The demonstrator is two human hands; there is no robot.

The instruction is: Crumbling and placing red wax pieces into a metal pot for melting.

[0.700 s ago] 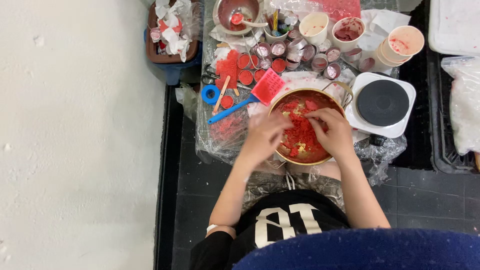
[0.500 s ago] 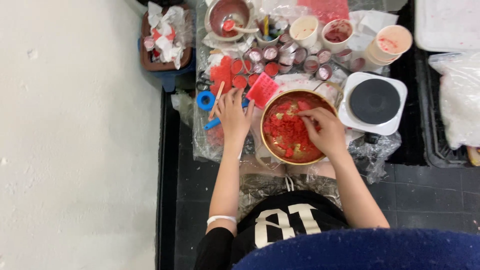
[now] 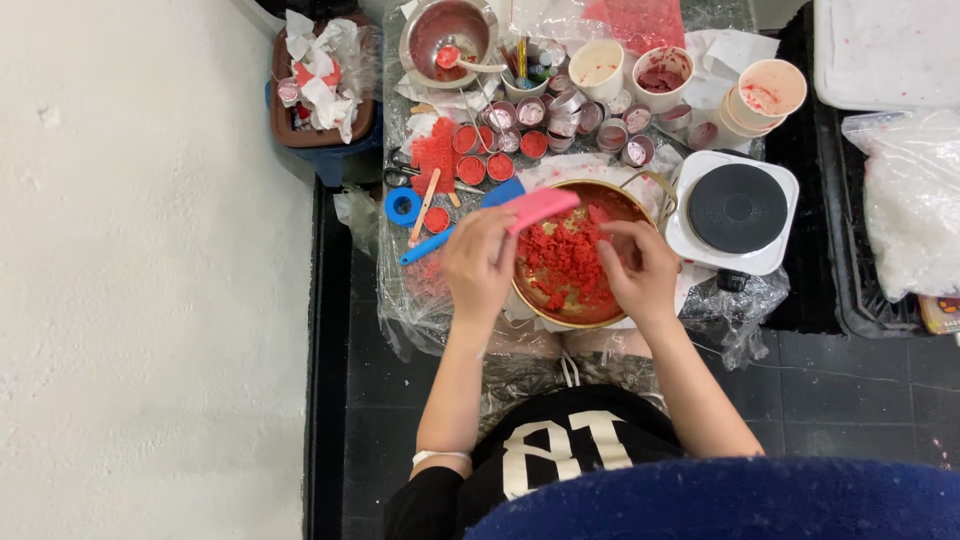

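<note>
My left hand (image 3: 481, 262) grips a pink flat scraper (image 3: 540, 209) and holds it over the left rim of a brass-coloured bowl (image 3: 532, 300). The bowl is filled with crumbly red material (image 3: 562, 262). My right hand (image 3: 636, 270) reaches into the bowl's right side with fingers bent on the red crumbs. Whether it holds any is hidden. A blue-handled tool (image 3: 432, 244) lies just left of the bowl.
A white hot plate (image 3: 735, 210) with a black top stands right of the bowl. Behind are several small tins (image 3: 572, 124) of red material, paper cups (image 3: 768, 92), a steel bowl (image 3: 448, 32) with a spoon, a blue tape roll (image 3: 402, 206) and a bin of tissues (image 3: 318, 78).
My left hand went out of the bowl to the left, took up the pink scraper and brought it back over the bowl's rim. The right hand stayed in the bowl.
</note>
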